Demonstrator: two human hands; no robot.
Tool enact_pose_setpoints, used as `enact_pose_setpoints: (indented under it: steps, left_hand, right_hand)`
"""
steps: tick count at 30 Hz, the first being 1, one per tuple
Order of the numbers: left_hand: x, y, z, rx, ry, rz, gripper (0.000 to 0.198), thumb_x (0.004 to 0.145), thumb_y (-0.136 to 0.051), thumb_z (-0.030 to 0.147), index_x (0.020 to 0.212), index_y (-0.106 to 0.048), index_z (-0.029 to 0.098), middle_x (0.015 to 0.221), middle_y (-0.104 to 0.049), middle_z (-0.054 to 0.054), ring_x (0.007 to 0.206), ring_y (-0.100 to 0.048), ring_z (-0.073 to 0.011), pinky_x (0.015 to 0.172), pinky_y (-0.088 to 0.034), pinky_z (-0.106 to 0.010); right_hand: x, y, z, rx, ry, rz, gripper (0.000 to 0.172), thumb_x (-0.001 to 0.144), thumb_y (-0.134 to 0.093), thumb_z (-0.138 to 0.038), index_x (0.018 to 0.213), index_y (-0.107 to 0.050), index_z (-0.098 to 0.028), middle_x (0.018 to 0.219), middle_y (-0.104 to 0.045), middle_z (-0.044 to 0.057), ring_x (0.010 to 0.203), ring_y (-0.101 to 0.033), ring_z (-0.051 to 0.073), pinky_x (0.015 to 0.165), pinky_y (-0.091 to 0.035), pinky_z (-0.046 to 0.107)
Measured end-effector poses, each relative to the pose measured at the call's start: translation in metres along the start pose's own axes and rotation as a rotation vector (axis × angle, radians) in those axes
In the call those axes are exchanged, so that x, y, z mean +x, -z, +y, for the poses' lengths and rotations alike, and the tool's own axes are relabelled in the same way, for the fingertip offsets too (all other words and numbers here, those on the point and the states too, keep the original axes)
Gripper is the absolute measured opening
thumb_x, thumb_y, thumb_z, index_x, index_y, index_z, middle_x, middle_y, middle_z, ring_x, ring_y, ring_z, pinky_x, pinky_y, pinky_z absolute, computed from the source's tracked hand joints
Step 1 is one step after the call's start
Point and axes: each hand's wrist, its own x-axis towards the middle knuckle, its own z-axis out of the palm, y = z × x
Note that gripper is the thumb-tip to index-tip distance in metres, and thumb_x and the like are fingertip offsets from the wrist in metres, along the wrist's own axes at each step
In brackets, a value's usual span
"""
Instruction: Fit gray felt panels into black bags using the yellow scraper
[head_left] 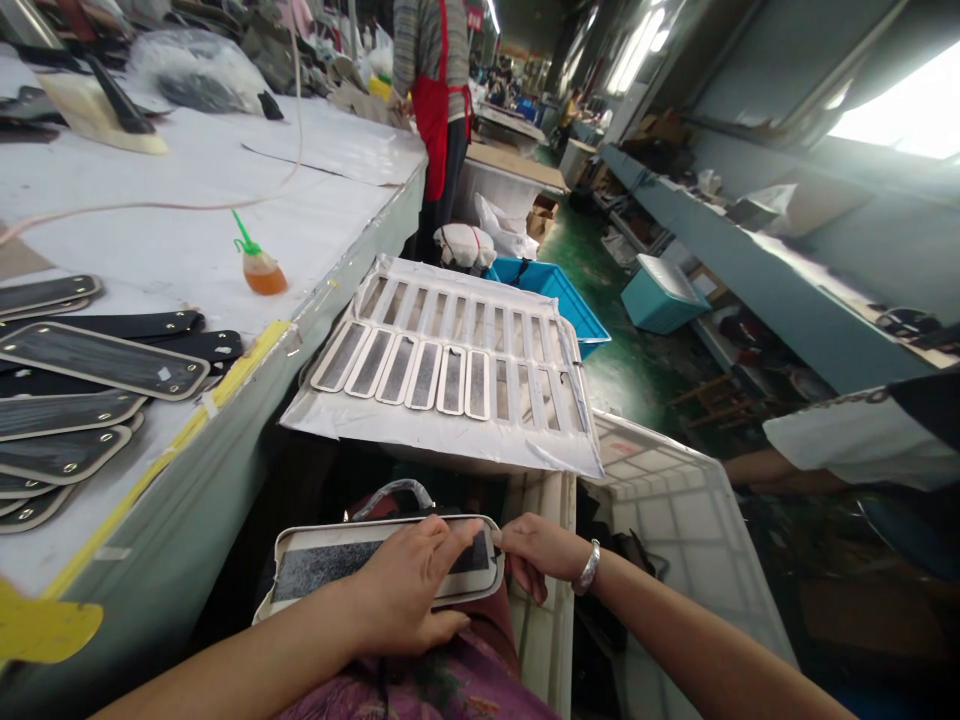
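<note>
Across my lap lies a long, round-cornered bag part (330,565) with a pale rim and a dark grey strip on its face. A plastic-wrapped handle (394,490) arches up behind it. My left hand (412,580) rests flat on the upper face, fingers stretched toward the right end. At that right end my right hand (536,550) has its fingers curled and pinches the rim. A white board (442,435) just beyond carries several rounded panels (427,375) with grey middles, laid in a row next to rows of slots.
On the white table (172,240) at left are a glue bottle (262,272) with a green nozzle and stacked dark panels (105,360). White crates (675,500) stand at right, a blue crate (559,295) behind the board. A person in a red apron (433,110) stands beyond.
</note>
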Motion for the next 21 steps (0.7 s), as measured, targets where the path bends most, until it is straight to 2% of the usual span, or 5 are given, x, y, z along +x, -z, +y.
enact_pose_setpoints:
  steps: [3,6,9,16,21]
  left_hand:
    - [0.003,0.002,-0.003,-0.047,0.024,-0.012,0.093,0.068,-0.064,0.032,0.141,-0.009,0.019,0.122,-0.053,-0.009,0.110,-0.046,-0.0233,0.096,-0.037,-0.039]
    - [0.005,0.000,-0.004,-0.074,0.050,-0.011,0.099,0.065,-0.067,0.032,0.141,-0.005,0.021,0.121,-0.055,-0.007,0.109,-0.047,-0.0226,0.095,-0.038,-0.038]
    - [0.007,-0.003,-0.004,-0.082,0.075,0.004,0.101,0.064,-0.069,0.034,0.141,-0.005,0.022,0.120,-0.056,-0.006,0.108,-0.048,-0.0228,0.094,-0.039,-0.038]
    - [0.010,0.000,-0.001,-0.065,0.086,-0.021,0.103,0.065,-0.071,0.036,0.142,-0.005,0.021,0.120,-0.057,-0.006,0.108,-0.047,-0.0244,0.092,-0.040,-0.039]
    - [0.010,0.001,0.001,-0.045,0.090,-0.030,0.107,0.060,-0.074,0.038,0.142,-0.008,0.019,0.119,-0.057,-0.009,0.105,-0.049,-0.0245,0.090,-0.042,-0.038]
  right_hand:
    - [0.005,0.003,0.014,0.155,0.054,-0.069,0.053,0.080,-0.036,-0.054,0.049,-0.051,-0.014,0.037,-0.052,0.002,0.028,-0.048,0.010,0.031,-0.038,0.019]
    - [0.012,0.005,0.029,0.309,0.111,-0.106,0.042,0.070,-0.047,-0.053,0.059,-0.053,-0.013,0.040,-0.054,0.001,0.029,-0.048,0.011,0.030,-0.035,0.019]
    - [0.018,0.006,0.040,0.347,0.154,-0.101,0.039,0.065,-0.052,-0.053,0.069,-0.052,-0.014,0.040,-0.053,-0.002,0.028,-0.045,0.010,0.029,-0.033,0.020]
    - [0.018,0.008,0.035,0.305,0.223,-0.118,0.041,0.072,-0.055,-0.053,0.066,-0.052,-0.013,0.038,-0.053,-0.002,0.027,-0.042,0.008,0.029,-0.026,0.018]
    - [0.015,0.013,0.033,0.321,0.214,-0.116,0.043,0.074,-0.056,-0.053,0.064,-0.054,-0.012,0.038,-0.053,-0.002,0.026,-0.042,0.008,0.029,-0.024,0.017]
